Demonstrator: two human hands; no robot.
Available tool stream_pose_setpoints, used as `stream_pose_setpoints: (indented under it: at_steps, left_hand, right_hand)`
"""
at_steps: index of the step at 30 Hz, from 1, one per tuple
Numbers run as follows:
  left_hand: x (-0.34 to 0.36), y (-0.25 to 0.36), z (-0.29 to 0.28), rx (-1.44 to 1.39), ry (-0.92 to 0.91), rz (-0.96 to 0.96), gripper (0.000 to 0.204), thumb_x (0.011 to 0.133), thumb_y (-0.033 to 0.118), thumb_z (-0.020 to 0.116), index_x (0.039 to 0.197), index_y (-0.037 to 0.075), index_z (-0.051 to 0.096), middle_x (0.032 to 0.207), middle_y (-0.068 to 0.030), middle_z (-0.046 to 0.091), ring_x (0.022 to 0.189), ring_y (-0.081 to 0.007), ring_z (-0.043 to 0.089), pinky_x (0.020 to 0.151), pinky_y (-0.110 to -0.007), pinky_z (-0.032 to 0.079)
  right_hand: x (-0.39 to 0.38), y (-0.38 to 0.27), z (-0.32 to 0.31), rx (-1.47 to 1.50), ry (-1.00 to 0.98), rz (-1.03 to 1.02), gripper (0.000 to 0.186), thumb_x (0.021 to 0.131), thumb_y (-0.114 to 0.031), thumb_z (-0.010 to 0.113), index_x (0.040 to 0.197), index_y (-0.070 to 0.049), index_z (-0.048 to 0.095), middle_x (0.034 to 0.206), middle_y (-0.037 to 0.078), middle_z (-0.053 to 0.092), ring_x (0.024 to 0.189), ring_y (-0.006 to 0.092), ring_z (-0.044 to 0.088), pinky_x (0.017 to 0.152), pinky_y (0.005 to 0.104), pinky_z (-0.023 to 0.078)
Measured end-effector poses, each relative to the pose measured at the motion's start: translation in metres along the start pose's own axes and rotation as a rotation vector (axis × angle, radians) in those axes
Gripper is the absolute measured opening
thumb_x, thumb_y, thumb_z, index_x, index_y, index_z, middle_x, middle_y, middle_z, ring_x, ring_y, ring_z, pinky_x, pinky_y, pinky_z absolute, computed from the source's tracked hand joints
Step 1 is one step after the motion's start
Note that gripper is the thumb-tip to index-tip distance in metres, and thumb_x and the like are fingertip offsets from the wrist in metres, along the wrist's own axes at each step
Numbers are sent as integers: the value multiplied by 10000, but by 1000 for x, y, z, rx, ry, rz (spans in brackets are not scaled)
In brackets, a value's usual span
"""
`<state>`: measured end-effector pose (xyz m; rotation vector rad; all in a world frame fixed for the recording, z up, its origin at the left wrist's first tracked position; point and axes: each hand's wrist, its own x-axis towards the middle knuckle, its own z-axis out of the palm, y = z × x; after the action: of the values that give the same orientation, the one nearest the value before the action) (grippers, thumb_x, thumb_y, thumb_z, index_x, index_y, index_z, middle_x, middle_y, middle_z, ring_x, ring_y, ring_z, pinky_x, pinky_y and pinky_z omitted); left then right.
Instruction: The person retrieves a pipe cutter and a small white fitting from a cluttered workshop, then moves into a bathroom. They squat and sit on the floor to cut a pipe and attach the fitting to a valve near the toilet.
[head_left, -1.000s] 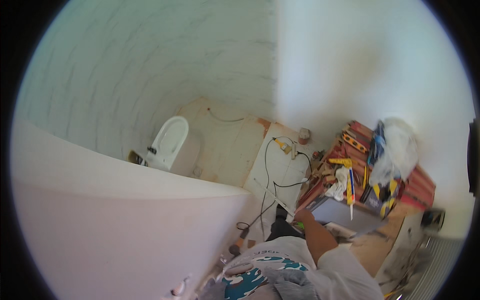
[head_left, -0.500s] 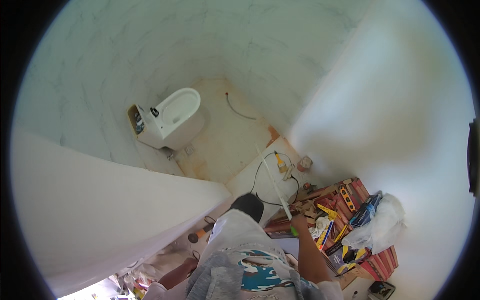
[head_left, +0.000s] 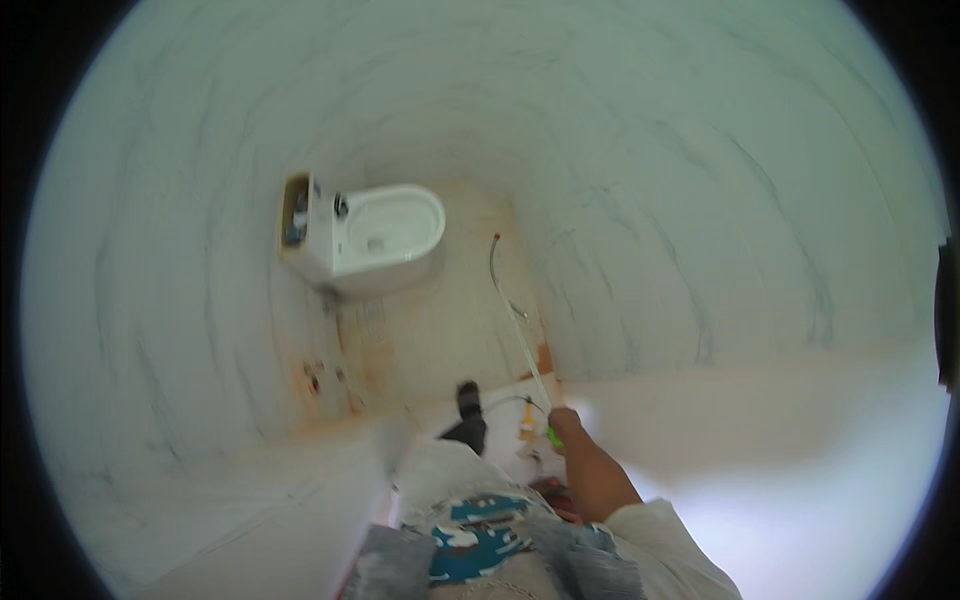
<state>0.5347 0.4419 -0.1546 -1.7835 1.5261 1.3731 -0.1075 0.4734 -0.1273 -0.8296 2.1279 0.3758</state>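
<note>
My right hand is closed around the near end of a long, thin white strip. Bright green shows at the hand, but I cannot make out what that part is. From my fist the strip slants forward over the floor, and its far end crosses above a grey flexible hose with a red tip. My left hand is out of view. Beyond my dark shoe stands a white toilet, its tank uncovered with parts inside.
Marbled walls close in the small room. A yellow-handled brush and a dark cord lie near my foot. Brown stains mark the floor, and a pipe opening shows in the left wall.
I have moved forward into the room, and the toilet now appears farther right. The strip reaches over the hose. My left hand and the boxes with tools have left the view.
</note>
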Motion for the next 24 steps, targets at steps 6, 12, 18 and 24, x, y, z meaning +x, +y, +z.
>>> stream_pose_setpoints:
  at_steps: [6, 12, 18, 24]
  left_hand:
    - [-24, 53, 79, -159, 17, -141, 364, 850, 358, 647, 860, 1, 723, 874, -215, 714, 823, -361, 699, 696, -426, 541]
    - [-5, 151, 88, -172, 46, -143, 377, 856, 345, 630, 885, -21, 715, 880, -220, 713, 831, -354, 697, 715, -425, 536]
    - [16, 226, 134, -17, 105, -25, 391, 862, 333, 614, 909, -44, 707, 887, -225, 713, 840, -348, 695, 733, -425, 532]
    - [21, 334, 119, -612, 149, 54, 441, 860, 353, 602, 974, -61, 703, 924, -271, 703, 858, -352, 698, 785, -429, 519]
  right_hand:
    - [60, -13, -165, 917, -40, 496, 333, 852, -194, 573, 1083, -5, 720, 1097, 218, 705, 980, 398, 692, 843, 493, 547]
    - [67, -34, -323, -43, 257, 4, 272, 857, -161, 571, 980, 17, 737, 1056, 204, 724, 943, 353, 708, 767, 450, 558]
    - [117, -89, -458, -353, 522, 9, 198, 873, -200, 603, 932, -115, 772, 1013, 109, 750, 943, 266, 727, 679, 405, 531]
    - [189, -164, -573, -733, 716, -214, 156, 876, -189, 621, 902, -158, 772, 927, 66, 751, 859, 265, 717, 609, 408, 473]
